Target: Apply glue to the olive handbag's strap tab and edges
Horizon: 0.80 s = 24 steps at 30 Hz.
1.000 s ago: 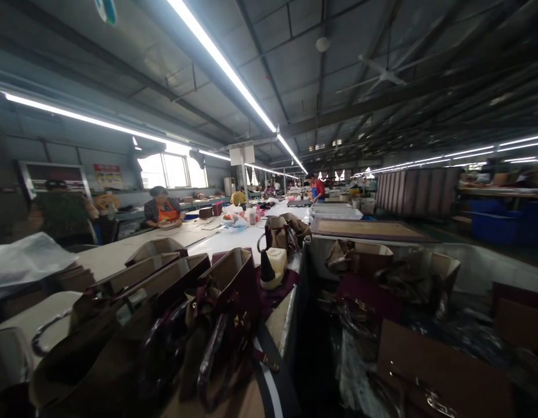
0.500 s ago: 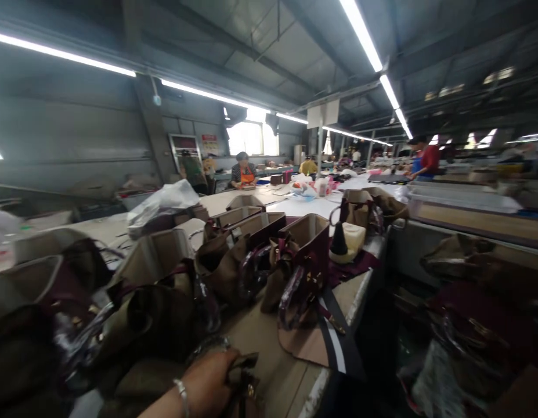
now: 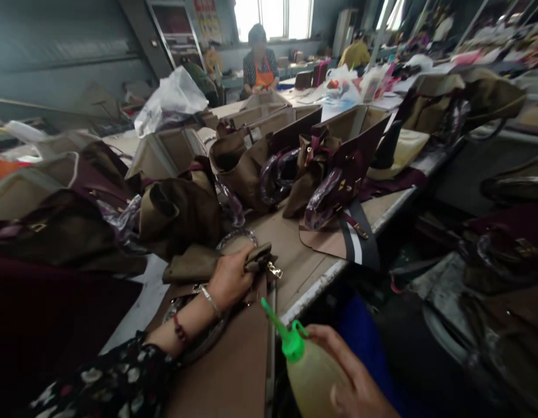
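Observation:
My left hand (image 3: 233,275) is closed on the olive fabric (image 3: 257,255) of a handbag lying on the bench. A gold clasp (image 3: 275,269) hangs from that fabric just past my fingers. Below my forearm spreads the bag's flat brown panel (image 3: 220,360), with a plastic-wrapped handle (image 3: 237,237) beyond the hand. At the lower right, my right hand (image 3: 353,371) is wrapped around a squeeze bottle (image 3: 314,377) of yellowish liquid, with a green cap and a thin green spout. Its spout is tilted up and left, apart from the bag.
Several olive and maroon handbags (image 3: 181,209) line the workbench (image 3: 290,232). A yellowish container (image 3: 403,152) with a black cone stands near the bench's edge. More bags (image 3: 504,255) lie low on the right. A person in an orange apron (image 3: 263,74) sits across the bench.
The view has tipped downward. My right hand has come into view with the squeeze bottle. My left hand still grips the olive fabric, and more of the bag and my sleeve now show.

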Each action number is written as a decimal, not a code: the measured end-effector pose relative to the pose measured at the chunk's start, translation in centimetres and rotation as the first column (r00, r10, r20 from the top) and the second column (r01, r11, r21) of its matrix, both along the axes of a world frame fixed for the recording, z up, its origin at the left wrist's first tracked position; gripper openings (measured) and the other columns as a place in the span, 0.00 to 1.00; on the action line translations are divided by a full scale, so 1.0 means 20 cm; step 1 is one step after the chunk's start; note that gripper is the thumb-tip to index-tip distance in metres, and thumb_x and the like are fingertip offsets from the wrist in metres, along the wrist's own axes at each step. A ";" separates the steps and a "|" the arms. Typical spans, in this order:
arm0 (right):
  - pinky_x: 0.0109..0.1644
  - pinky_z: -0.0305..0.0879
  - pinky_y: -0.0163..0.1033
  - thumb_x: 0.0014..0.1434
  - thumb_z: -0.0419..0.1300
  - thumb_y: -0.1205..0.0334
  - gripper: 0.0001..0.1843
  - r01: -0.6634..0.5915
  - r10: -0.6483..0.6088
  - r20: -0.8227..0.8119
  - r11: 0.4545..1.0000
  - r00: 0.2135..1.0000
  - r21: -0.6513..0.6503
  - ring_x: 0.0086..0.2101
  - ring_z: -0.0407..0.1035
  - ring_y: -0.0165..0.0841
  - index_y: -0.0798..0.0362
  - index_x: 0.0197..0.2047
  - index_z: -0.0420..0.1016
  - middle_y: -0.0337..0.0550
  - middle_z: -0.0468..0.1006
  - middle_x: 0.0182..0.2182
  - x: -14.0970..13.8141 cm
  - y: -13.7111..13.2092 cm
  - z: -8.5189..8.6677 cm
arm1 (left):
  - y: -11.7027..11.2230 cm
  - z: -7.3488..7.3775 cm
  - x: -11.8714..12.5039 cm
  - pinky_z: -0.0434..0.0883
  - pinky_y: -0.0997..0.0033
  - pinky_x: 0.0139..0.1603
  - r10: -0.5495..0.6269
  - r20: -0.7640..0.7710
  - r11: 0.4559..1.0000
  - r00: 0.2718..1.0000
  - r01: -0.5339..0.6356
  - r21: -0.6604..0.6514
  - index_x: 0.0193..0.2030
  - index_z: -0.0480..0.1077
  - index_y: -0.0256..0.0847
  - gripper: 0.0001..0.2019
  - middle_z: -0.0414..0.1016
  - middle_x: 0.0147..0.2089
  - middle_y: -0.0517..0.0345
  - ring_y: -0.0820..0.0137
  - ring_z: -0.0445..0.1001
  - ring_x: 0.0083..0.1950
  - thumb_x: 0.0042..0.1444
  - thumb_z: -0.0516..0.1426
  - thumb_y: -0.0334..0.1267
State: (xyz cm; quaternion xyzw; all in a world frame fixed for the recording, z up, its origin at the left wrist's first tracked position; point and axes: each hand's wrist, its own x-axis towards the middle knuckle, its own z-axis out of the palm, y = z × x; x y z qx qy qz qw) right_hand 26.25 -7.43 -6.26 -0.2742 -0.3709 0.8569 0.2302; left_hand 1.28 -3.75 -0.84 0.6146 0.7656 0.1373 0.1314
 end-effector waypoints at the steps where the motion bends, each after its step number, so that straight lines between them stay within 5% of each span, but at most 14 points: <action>1: 0.37 0.63 0.33 0.40 0.66 0.33 0.42 0.016 -0.017 0.024 1.000 1.000 0.023 0.38 0.69 0.36 0.49 0.53 0.64 0.44 0.71 0.42 0.03 0.03 0.00 | 0.00 0.00 -0.01 0.62 0.74 0.34 -0.007 0.016 1.000 1.000 0.007 0.017 0.39 0.67 0.37 0.09 0.71 0.30 0.57 0.69 0.70 0.33 0.52 0.50 0.27; 4: 0.40 0.64 0.33 0.43 0.65 0.38 0.39 0.011 -0.050 0.199 0.982 0.979 0.189 0.41 0.68 0.37 0.50 0.53 0.63 0.46 0.71 0.44 0.10 0.12 0.00 | 0.01 0.00 -0.03 0.65 0.72 0.39 -0.037 0.054 0.998 0.998 0.033 0.060 0.43 0.67 0.37 0.11 0.73 0.34 0.54 0.67 0.72 0.38 0.53 0.50 0.29; 7: 0.43 0.67 0.37 0.47 0.63 0.44 0.32 -0.123 -0.067 0.408 0.899 0.911 0.421 0.42 0.68 0.38 0.52 0.51 0.65 0.47 0.71 0.44 0.14 0.22 0.00 | 0.03 -0.01 -0.07 0.67 0.70 0.44 -0.092 0.069 0.990 0.993 0.084 0.110 0.46 0.68 0.38 0.13 0.74 0.39 0.53 0.65 0.73 0.43 0.54 0.51 0.31; 11: 0.50 0.66 0.43 0.53 0.59 0.48 0.25 -0.305 -0.159 0.528 0.664 0.834 0.682 0.45 0.67 0.39 0.53 0.51 0.68 0.47 0.69 0.46 0.12 0.34 0.02 | 0.06 -0.01 -0.11 0.68 0.70 0.45 -0.162 0.086 0.980 0.983 0.150 0.134 0.46 0.68 0.39 0.12 0.74 0.39 0.54 0.66 0.73 0.43 0.55 0.51 0.33; 17: 0.56 0.62 0.41 0.58 0.59 0.57 0.23 -0.412 -0.246 0.474 0.264 0.846 0.872 0.50 0.63 0.33 0.44 0.56 0.63 0.40 0.66 0.50 0.07 0.45 0.06 | 0.10 -0.01 -0.15 0.66 0.72 0.38 -0.225 0.143 0.971 0.964 0.210 0.115 0.38 0.69 0.37 0.08 0.73 0.34 0.56 0.70 0.70 0.36 0.56 0.50 0.32; 24: 0.51 0.66 0.44 0.58 0.58 0.62 0.21 -0.397 -0.323 0.370 -0.019 0.871 0.917 0.46 0.65 0.35 0.50 0.55 0.65 0.44 0.66 0.47 0.00 0.57 0.13 | 0.13 0.01 -0.16 0.64 0.72 0.38 -0.251 0.175 0.967 0.952 0.236 0.101 0.39 0.69 0.36 0.08 0.73 0.35 0.58 0.70 0.71 0.36 0.54 0.50 0.30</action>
